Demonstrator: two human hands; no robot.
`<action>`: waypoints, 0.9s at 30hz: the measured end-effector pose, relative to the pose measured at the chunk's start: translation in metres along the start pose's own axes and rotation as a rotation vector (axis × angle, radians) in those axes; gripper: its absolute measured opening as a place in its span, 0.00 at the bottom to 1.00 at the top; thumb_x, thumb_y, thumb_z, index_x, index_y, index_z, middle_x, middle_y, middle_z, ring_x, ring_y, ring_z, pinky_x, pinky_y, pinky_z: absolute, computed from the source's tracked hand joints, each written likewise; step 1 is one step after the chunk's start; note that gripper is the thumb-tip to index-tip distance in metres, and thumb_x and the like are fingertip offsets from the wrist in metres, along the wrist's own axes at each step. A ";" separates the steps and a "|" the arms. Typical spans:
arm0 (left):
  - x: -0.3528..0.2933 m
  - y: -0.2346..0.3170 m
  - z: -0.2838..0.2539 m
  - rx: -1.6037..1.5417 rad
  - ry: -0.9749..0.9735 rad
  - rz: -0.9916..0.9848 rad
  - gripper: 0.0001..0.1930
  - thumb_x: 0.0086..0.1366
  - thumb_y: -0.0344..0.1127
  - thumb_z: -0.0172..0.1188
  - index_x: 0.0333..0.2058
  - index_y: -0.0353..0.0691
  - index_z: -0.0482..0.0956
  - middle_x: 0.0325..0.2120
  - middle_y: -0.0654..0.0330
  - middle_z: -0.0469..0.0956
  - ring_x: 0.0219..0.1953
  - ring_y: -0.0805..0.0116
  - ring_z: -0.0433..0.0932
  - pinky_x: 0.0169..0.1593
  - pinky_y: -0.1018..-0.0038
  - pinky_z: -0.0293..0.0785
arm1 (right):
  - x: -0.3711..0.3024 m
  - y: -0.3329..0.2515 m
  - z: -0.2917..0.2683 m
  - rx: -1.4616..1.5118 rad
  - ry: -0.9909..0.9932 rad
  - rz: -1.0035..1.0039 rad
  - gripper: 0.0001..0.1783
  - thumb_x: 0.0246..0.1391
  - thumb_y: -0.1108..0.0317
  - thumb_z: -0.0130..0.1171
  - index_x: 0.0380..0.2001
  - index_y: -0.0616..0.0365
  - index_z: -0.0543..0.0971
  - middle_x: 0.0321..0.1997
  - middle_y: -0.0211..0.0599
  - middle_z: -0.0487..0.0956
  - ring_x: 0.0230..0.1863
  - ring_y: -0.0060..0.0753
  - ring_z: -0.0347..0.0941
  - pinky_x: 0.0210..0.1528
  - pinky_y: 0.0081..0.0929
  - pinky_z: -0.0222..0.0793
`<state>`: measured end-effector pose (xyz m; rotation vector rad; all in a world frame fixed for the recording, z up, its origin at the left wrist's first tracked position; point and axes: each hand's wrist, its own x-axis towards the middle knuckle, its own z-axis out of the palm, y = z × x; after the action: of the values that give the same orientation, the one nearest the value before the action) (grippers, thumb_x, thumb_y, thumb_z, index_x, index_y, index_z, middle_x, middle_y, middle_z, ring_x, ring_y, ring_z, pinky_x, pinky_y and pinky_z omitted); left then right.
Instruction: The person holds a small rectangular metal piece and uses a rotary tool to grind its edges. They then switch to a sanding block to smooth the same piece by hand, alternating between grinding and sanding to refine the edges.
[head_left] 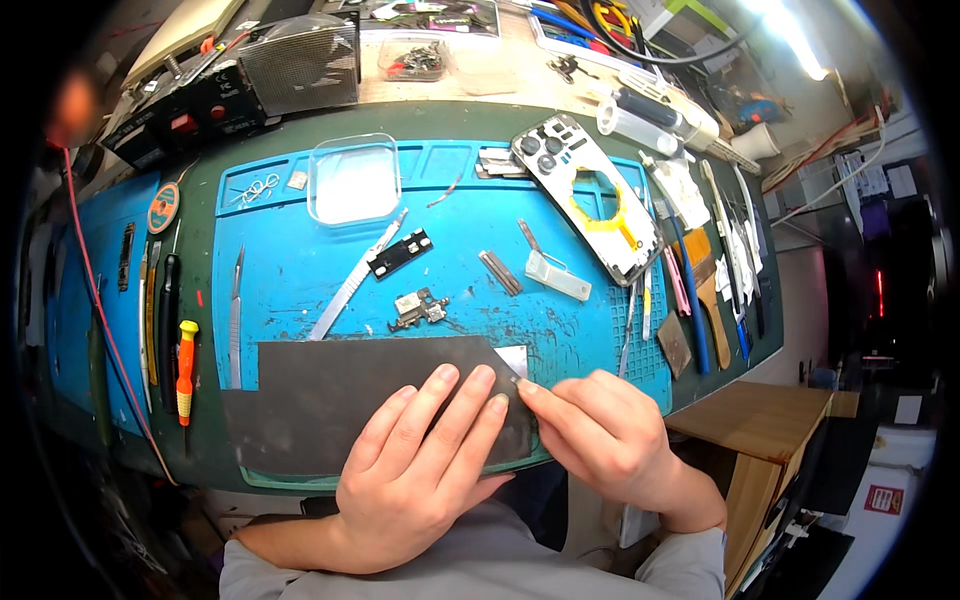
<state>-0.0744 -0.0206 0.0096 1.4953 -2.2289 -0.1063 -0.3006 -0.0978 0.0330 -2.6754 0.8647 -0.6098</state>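
Observation:
A dark grey-black flat sheet [330, 400] lies along the near edge of the blue work mat [280, 310]. My left hand [420, 450] presses on it, fingers stretched out and flat. At the sheet's slanted right edge, my right hand [600, 430] pinches thumb and forefinger together. Something small and dark shows at those fingertips, too little of it to name. Beside this edge a pale, shiny corner piece [513, 358] shows. Beyond the sheet lie a small metal phone part [418, 309], a black strip-like part [400, 254] and tweezers [350, 290].
An opened phone frame [590, 200] lies at the right, near brushes [705, 270] and other tools. A clear tray [353, 182] stands at the back. To the left are an orange-yellow screwdriver [186, 365] and a scalpel-like tool [236, 310].

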 end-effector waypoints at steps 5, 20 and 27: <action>0.000 0.001 0.001 0.000 0.007 -0.014 0.28 0.67 0.58 0.68 0.56 0.43 0.88 0.62 0.58 0.84 0.67 0.54 0.79 0.68 0.58 0.72 | 0.005 0.001 0.000 0.020 -0.007 -0.002 0.26 0.44 0.81 0.68 0.51 0.70 0.85 0.35 0.35 0.77 0.27 0.33 0.71 0.28 0.29 0.69; 0.000 0.000 0.000 0.000 0.000 -0.008 0.28 0.66 0.58 0.69 0.57 0.44 0.88 0.63 0.58 0.84 0.67 0.54 0.79 0.69 0.58 0.71 | 0.008 0.002 0.001 0.029 -0.006 -0.001 0.25 0.44 0.82 0.69 0.50 0.70 0.85 0.32 0.34 0.75 0.27 0.32 0.70 0.28 0.29 0.69; -0.001 0.001 -0.001 -0.007 -0.001 -0.003 0.29 0.65 0.58 0.70 0.56 0.43 0.88 0.62 0.58 0.84 0.67 0.54 0.79 0.69 0.58 0.71 | 0.003 0.001 0.002 0.026 0.005 -0.002 0.26 0.43 0.81 0.69 0.50 0.71 0.85 0.33 0.34 0.75 0.26 0.32 0.70 0.27 0.30 0.68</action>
<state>-0.0746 -0.0195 0.0106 1.4956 -2.2246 -0.1165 -0.2977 -0.1002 0.0320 -2.6525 0.8502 -0.6249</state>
